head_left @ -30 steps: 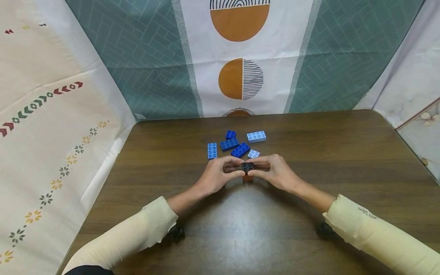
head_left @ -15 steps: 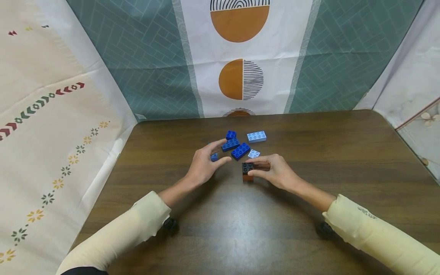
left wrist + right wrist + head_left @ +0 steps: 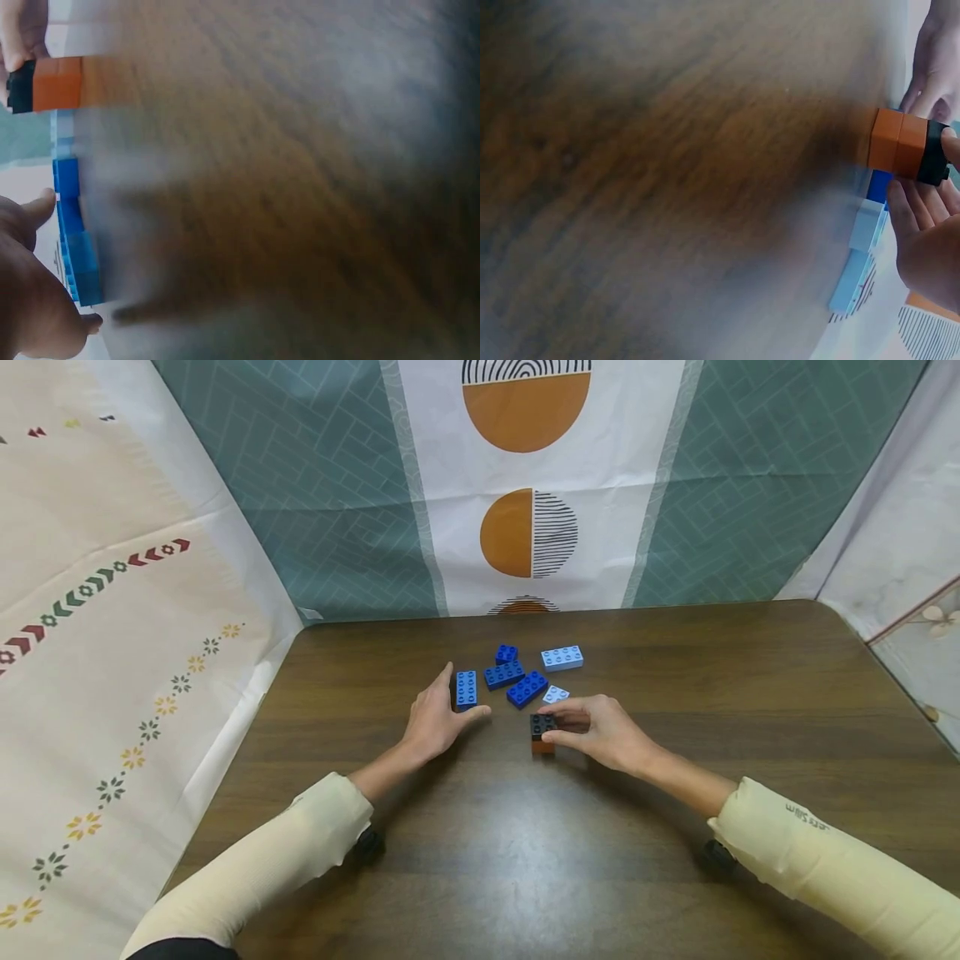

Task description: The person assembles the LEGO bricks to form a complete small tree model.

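In the head view my right hand (image 3: 609, 737) pinches a small black brick (image 3: 537, 727) that tops a stack of orange bricks (image 3: 543, 748) standing on the table. The right wrist view shows two orange bricks (image 3: 898, 142) beneath the black one, with thumb and fingers on its sides. My left hand (image 3: 435, 720) is spread around a long mid-blue brick (image 3: 467, 688). Its fingers lie along the brick's left side, and the thumb points past its near right corner. From the left wrist view, the same blue brick (image 3: 84, 270) appears between thumb and fingers.
Right of the mid-blue brick lie a small dark blue brick (image 3: 506, 653) and two longer dark blue bricks, one farther back (image 3: 504, 674) and one nearer (image 3: 527, 690). A small pale blue brick (image 3: 556, 694) and a long light blue brick (image 3: 562, 658) lie beyond the stack.
My left hand has let go of the black and orange stack and moved left to the mid-blue brick, its fingers spreading apart. My right hand has stayed on the stack.
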The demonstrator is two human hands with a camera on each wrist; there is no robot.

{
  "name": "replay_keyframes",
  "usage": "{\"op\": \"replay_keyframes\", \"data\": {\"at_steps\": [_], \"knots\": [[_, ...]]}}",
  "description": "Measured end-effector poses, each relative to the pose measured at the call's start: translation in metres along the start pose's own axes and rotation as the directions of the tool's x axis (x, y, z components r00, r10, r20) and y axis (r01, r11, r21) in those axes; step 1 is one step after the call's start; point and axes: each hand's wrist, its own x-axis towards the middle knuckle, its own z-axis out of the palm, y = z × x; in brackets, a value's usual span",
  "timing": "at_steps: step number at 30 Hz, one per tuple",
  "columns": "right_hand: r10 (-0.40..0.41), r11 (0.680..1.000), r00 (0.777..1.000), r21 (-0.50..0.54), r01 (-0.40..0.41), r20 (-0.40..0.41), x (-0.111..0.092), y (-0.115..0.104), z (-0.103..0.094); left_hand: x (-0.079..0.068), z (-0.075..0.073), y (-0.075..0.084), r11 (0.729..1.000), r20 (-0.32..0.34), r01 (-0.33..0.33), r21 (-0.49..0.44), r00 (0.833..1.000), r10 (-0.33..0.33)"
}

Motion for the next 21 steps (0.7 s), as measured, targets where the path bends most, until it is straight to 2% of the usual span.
{"op": "replay_keyframes", "data": {"at_steps": [4, 13, 21], "knots": [[0.001, 1.0, 1.0, -0.03, -0.001, -0.005, 0.0003, -0.0027, 0.0012, 0.0023, 0.0056, 0.0007, 0.999, 0.003, 0.036, 0.022, 0.999, -0.036], [-0.006, 0.996, 1.0, -0.084, 0.005, -0.012, -0.0014, -0.0055, 0.0049, 0.007, 0.0101, 0.0012, 0.998, -0.016, 0.049, 0.051, 0.999, -0.048], [-0.017, 0.999, 1.0, -0.043, 0.015, -0.024, -0.0011, -0.0025, 0.0069, 0.0089, 0.0078, -0.0046, 0.998, -0.038, 0.014, 0.064, 0.999, -0.012]]}}
